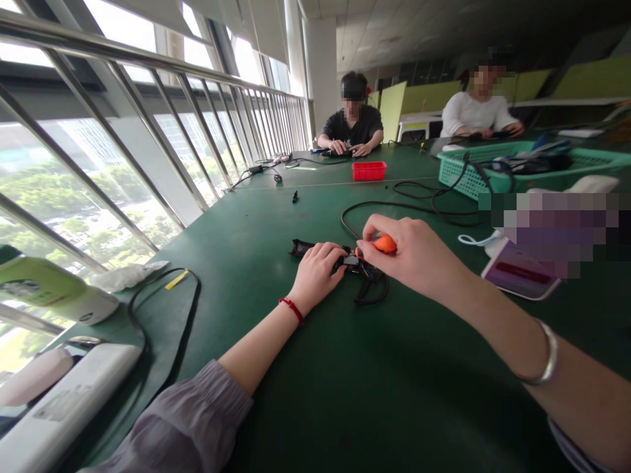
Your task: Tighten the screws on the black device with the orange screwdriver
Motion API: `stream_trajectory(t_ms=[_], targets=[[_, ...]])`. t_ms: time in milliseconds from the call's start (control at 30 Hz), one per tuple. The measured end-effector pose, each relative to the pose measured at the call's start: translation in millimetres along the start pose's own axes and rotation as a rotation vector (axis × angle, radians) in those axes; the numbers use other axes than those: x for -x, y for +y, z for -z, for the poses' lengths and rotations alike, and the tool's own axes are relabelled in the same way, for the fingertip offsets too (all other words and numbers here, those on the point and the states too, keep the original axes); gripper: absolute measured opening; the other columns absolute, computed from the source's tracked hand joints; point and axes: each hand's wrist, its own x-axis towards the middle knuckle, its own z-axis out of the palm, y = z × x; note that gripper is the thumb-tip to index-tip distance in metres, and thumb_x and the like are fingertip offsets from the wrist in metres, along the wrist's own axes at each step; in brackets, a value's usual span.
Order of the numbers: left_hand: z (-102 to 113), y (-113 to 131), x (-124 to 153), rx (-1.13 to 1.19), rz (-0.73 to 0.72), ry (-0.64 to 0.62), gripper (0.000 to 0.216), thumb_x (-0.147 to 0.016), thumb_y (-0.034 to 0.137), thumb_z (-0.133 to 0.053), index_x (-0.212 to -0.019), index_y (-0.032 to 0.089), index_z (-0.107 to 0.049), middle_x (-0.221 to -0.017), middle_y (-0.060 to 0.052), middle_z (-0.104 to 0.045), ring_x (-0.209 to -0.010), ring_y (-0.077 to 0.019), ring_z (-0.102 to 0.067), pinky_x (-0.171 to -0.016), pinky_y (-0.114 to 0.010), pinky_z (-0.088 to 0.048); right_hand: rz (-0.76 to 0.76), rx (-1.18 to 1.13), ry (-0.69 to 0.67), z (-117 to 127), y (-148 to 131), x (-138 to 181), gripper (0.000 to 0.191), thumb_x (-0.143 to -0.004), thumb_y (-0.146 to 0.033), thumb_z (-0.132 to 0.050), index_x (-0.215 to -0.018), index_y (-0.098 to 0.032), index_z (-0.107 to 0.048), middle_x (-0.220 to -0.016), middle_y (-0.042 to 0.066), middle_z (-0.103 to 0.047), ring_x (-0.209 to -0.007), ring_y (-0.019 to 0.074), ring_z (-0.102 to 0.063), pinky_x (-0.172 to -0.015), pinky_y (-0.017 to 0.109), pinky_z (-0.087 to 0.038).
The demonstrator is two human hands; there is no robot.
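Note:
A small black device [302, 247] with exposed wires lies on the green table [345, 368] in front of me. My left hand [317, 274] presses down on it with curled fingers and holds it in place. My right hand [411, 255] is closed round an orange-handled tool [383, 244], its tip at the device's open middle. A black cable [373, 291] loops out from under the device toward the right.
A phone [520, 276] lies right of my hand. A green basket [527, 167] of cables stands far right, a red tray [369, 171] further back. White devices [64, 394] and a black cable [162, 309] lie at left. Two people sit at the far end.

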Motion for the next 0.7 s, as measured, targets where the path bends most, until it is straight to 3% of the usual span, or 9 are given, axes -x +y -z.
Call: stream_trajectory(t_ms=[67, 133, 267, 367, 467, 567, 700], targets=[[0.5, 0.3, -0.1, 0.010, 0.007, -0.008, 0.019, -0.086, 0.025, -0.050, -0.104, 0.020, -0.055, -0.107, -0.004, -0.060, -0.096, -0.0197, -0.053, -0.086, -0.034, -0.045, 0.012, 0.017, 0.006, 0.0, 0.3, -0.1, 0.010, -0.076, -0.030, -0.051, -0.083, -0.023, -0.049, -0.055, -0.004, -0.050, -0.051, 0.0135, -0.045, -0.053, 0.024, -0.030], [0.9, 0.6, -0.3, 0.019, 0.014, -0.018, 0.019, -0.086, 0.025, -0.050, -0.104, 0.019, -0.055, -0.107, -0.005, -0.060, -0.096, -0.0198, -0.053, -0.086, -0.035, -0.045, 0.011, 0.029, 0.024, 1.0, 0.7, -0.2, 0.021, -0.071, -0.027, -0.053, -0.091, -0.022, -0.048, -0.058, -0.004, -0.051, -0.052, 0.0136, -0.046, -0.052, 0.024, -0.030], [0.3, 0.1, -0.1, 0.036, 0.028, -0.021, 0.022, -0.086, 0.027, -0.050, -0.106, 0.019, -0.054, -0.110, -0.006, -0.059, -0.100, -0.0201, -0.054, -0.089, -0.036, -0.045, 0.018, 0.048, 0.007, 4.9, 2.5, -0.6, 0.016, -0.069, -0.025, -0.054, -0.083, -0.023, -0.046, -0.059, -0.004, -0.052, -0.052, 0.0131, -0.046, -0.051, 0.023, -0.029], [-2.4, -1.6, 0.7, 0.016, 0.067, 0.012, 0.033, -0.086, 0.030, -0.051, -0.117, 0.018, -0.051, -0.121, -0.009, -0.056, -0.112, -0.0226, -0.050, -0.100, -0.041, -0.040, -0.005, 0.064, -0.007, 6.2, 4.2, -1.2, 0.011, -0.074, -0.032, -0.054, -0.076, -0.023, -0.047, -0.055, -0.004, -0.051, -0.049, 0.0125, -0.044, -0.049, 0.023, -0.027], [-6.1, -3.6, 1.8, -0.016, 0.109, 0.009, 0.044, -0.087, 0.035, -0.050, -0.127, 0.017, -0.045, -0.129, -0.011, -0.052, -0.123, -0.0247, -0.044, -0.109, -0.046, -0.028, -0.065, 0.056, 0.036, 4.1, 5.1, -1.9, 0.023, -0.083, -0.042, -0.048, -0.071, -0.023, -0.049, -0.052, -0.003, -0.050, -0.046, 0.0125, -0.044, -0.047, 0.024, -0.026], [-7.9, -4.7, 2.2, -0.037, 0.118, -0.030, 0.043, -0.089, 0.038, -0.047, -0.126, 0.016, -0.047, -0.124, -0.010, -0.056, -0.120, -0.0244, -0.046, -0.110, -0.046, -0.026, -0.120, 0.053, 0.081, 1.5, 4.8, -2.6, 0.026, -0.084, -0.045, -0.046, -0.070, -0.023, -0.050, -0.051, -0.003, -0.049, -0.047, 0.0135, -0.045, -0.048, 0.024, -0.028], [-6.5, -4.3, 1.6, -0.056, 0.147, -0.049, 0.043, -0.088, 0.042, -0.050, -0.122, 0.015, -0.052, -0.115, -0.010, -0.057, -0.109, -0.0249, -0.049, -0.101, -0.044, -0.036, -0.148, -0.033, 0.096, 0.9, 4.0, -2.9, 0.018, -0.075, -0.032, -0.054, -0.090, -0.023, -0.049, -0.056, -0.004, -0.053, -0.047, 0.0135, -0.048, -0.051, 0.024, -0.033]])
